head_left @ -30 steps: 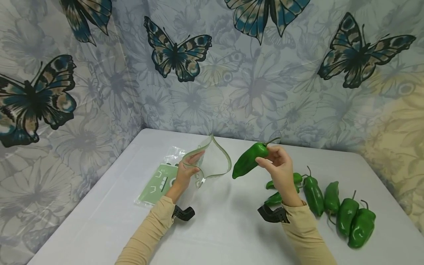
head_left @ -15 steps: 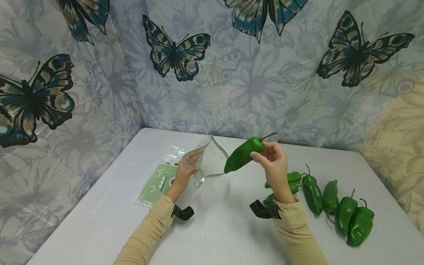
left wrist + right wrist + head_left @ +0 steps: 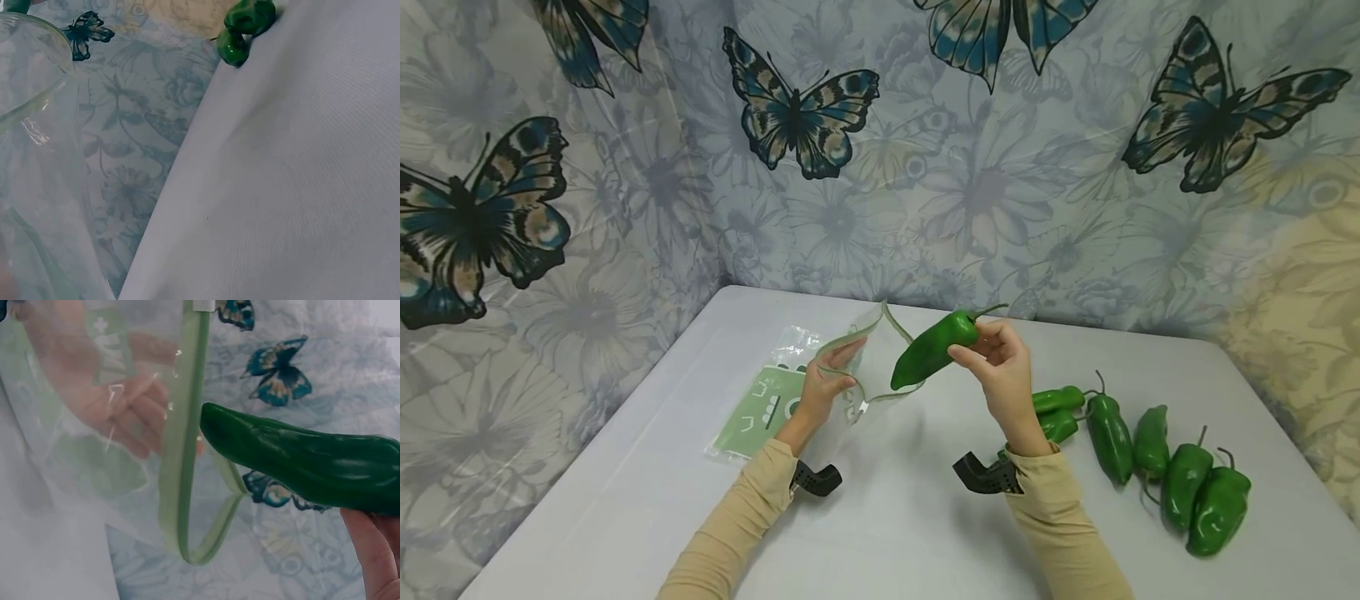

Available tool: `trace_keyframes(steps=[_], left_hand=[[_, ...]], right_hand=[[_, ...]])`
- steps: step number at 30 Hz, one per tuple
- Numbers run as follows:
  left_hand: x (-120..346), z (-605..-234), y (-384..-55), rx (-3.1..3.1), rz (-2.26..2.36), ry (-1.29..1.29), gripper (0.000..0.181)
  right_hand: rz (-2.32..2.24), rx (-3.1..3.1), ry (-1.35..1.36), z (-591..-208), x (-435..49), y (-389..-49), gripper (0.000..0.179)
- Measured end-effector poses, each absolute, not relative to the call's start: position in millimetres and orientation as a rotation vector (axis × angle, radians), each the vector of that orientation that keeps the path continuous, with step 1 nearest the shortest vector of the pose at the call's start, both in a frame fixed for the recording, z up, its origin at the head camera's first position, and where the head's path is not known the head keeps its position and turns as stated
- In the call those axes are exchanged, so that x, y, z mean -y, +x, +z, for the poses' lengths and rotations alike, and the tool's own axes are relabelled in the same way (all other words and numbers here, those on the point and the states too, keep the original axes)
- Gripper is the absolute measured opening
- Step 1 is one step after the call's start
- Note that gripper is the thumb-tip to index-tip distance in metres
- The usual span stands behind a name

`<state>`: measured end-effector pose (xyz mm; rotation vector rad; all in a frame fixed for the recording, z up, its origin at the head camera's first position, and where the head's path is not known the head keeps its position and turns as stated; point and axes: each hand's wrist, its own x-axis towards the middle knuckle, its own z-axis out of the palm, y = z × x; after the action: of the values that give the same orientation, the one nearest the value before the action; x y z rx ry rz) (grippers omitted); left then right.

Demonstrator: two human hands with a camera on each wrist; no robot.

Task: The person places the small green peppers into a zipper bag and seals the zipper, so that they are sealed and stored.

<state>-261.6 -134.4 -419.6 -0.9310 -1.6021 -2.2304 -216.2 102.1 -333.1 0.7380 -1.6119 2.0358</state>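
Note:
A clear plastic zip bag with a pale green zip rim point(image 3: 848, 340) is held up in my left hand point(image 3: 822, 393), its mouth spread wide and facing right. Through the plastic, the right wrist view shows fingers behind the bag's side. My right hand point(image 3: 1006, 379) pinches a long green pepper point(image 3: 934, 350) near its stem end, with the stem pointing up and right. The pepper's tip points down and left and overlaps the bag's mouth in the head view. From the right wrist, the pepper point(image 3: 312, 465) has its tip right at the green rim point(image 3: 181, 456).
Several more green peppers point(image 3: 1108, 437) lie on the right side of the white table point(image 3: 895, 517). Flat on the left is a green printed packet point(image 3: 756, 414) in clear plastic. A butterfly-print cloth point(image 3: 842, 225) hangs behind the table.
My right hand has carried the pepper leftward, from beside the bag until its tip overlaps the bag's mouth. The left hand and bag have stayed nearly still.

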Motion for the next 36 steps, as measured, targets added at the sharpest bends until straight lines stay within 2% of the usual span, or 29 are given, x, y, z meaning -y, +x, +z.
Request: trace_keyframes(steps=[7,15,28,36], left_hand=[[135,-420,-262,1.602,-2.222,-0.906,0.084],[135,-418,-260,1.596,-2.226,-0.909,0.080],[134,-420,-260,1.616,-2.178,-0.922,0.085],[132,-419,-260,1.576,-2.193,-0.915,0.077]], right_hand=[[1.967,1.783,0.642,-337,-96,-214,0.028],[1.994,1.844,0.626,-340,-90,-212,0.029],[2.012,2.007,0.645,-341,-86,-205,0.038],[1.952,2.084,0.670,-342,-84,-204,0.038]])
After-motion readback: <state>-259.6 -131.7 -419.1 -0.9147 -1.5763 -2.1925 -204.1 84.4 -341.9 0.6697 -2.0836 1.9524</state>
